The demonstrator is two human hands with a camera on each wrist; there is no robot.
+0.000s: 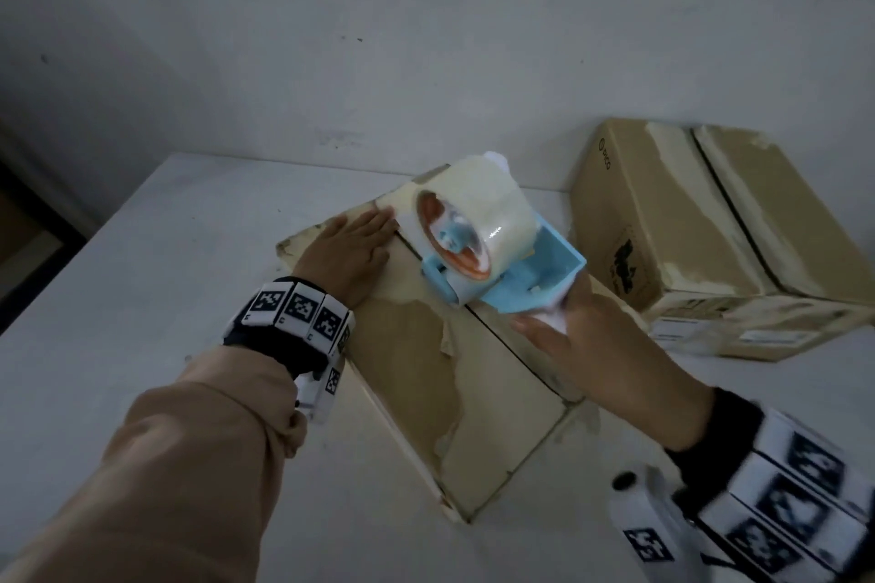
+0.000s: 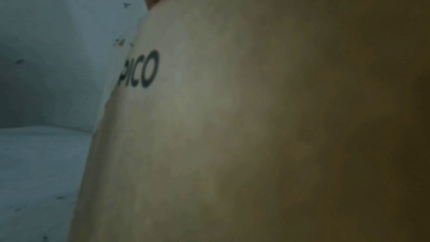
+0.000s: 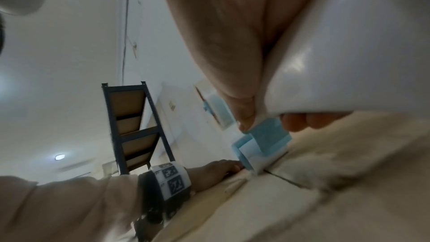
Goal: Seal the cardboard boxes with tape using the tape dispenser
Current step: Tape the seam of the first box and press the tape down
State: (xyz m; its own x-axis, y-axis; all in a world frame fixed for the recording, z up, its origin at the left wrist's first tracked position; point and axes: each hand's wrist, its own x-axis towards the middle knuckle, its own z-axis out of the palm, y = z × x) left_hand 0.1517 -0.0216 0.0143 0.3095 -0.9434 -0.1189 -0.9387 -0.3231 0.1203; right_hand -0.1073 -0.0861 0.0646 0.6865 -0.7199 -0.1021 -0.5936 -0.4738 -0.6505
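Note:
A worn cardboard box [image 1: 478, 393] lies on the white table, its two top flaps meeting at a dark centre seam. My left hand [image 1: 350, 246] lies flat on the far left flap, fingers straight. My right hand [image 1: 601, 341] grips the white handle of a blue tape dispenser [image 1: 511, 270] carrying a clear tape roll [image 1: 473, 223]. The dispenser sits over the seam near the box's far end. In the right wrist view the dispenser's front [image 3: 263, 146] touches the seam beside my left hand [image 3: 216, 174]. The left wrist view shows only the box side [image 2: 232, 135], printed PICO.
A second cardboard box [image 1: 700, 232] stands at the back right on the table [image 1: 142, 275], close to the white wall. A dark metal shelf rack [image 3: 132, 128] shows in the right wrist view. Bare table surface lies to the left of the box.

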